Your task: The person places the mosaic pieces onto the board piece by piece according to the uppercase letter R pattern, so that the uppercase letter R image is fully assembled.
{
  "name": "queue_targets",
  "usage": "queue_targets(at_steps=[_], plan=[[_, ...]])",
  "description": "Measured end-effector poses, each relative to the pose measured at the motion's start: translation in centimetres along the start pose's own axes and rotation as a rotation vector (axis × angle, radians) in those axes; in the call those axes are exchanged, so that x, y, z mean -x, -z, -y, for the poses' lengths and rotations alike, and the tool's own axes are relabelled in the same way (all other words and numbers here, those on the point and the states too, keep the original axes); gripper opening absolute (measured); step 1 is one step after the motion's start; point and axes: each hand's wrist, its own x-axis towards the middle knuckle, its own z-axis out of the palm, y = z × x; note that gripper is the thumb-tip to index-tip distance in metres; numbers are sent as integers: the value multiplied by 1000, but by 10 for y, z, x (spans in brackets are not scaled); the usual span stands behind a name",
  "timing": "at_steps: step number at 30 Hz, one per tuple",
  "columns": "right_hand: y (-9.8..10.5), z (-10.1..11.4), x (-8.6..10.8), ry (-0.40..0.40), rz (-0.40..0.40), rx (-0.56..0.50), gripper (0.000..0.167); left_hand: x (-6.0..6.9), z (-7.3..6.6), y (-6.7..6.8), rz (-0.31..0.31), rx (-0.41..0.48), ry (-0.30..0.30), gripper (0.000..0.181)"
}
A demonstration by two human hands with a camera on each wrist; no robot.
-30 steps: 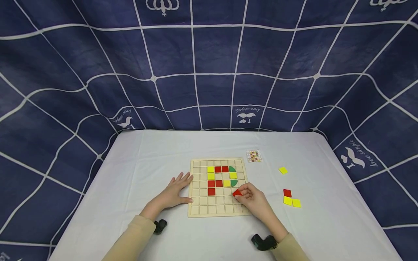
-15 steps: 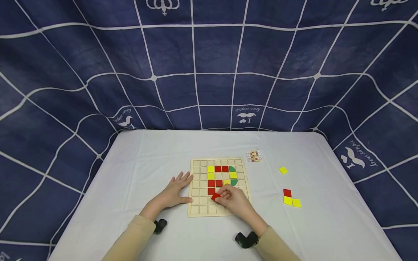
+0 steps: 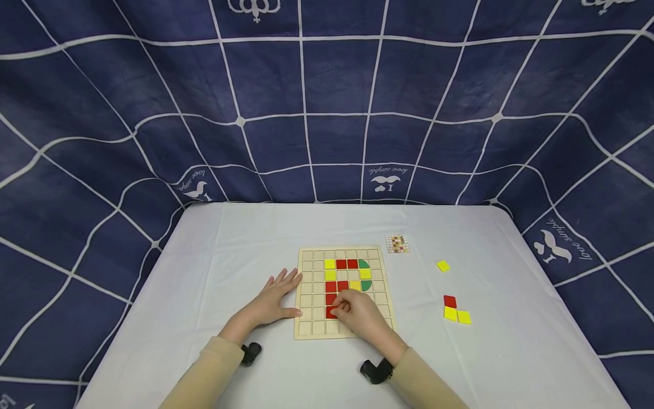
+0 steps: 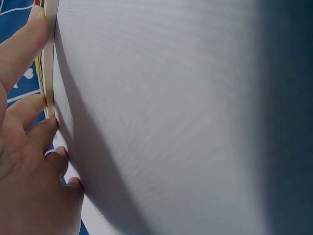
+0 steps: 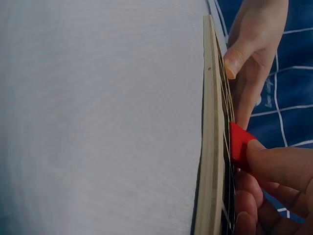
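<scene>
A wooden grid board [image 3: 305, 328] lies on the white table, with red, yellow and green tiles in several cells. My right hand [image 3: 361, 313] is over its lower middle, thumb and fingers on a red tile [image 3: 330, 312] in the cell below the red column. In the right wrist view the thumb and fingers pinch that red tile [image 5: 239, 145], tilted against the board [image 5: 210, 127]. With fingers spread, my left hand [image 3: 269, 301] touches the board's left edge; the left wrist view shows the thumb and fingertips of this hand [image 4: 34, 161] along the edge [image 4: 49, 58].
A small printed pattern card [image 3: 397, 243] lies beyond the board's upper right corner. Right of the board are a lone yellow tile [image 3: 443, 266] and a group of one red tile [image 3: 449, 301] and two yellow ones [image 3: 464, 317]. A blue patterned cloth [image 3: 337, 136] hangs behind the table.
My right hand has moved left across the board with the red tile, which now sits lower, beneath the red column. My left hand has stayed at the board's edge.
</scene>
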Motion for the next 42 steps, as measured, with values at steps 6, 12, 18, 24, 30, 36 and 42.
queue_targets(at_steps=[6,12,18,24,30,36,42], plan=[[0,1,-1,10,-4,33,10,0,-1,0,-6,-12,7,94],[-3,3,-1,-38,-32,80,20,-1,0,-1,-7,-11,6,94],[0,3,3,-57,-23,74,14,0,2,-2,4,-2,-4,93],[25,-11,14,-144,-56,-19,7,0,3,-1,6,3,-12,93],[68,-41,26,-282,-152,-24,5,-1,3,0,1,2,-14,93],[115,-73,40,-378,-221,66,17,-1,3,-1,3,-4,-8,93],[143,-98,54,-438,-221,136,31,-1,2,-1,0,-1,-7,93]])
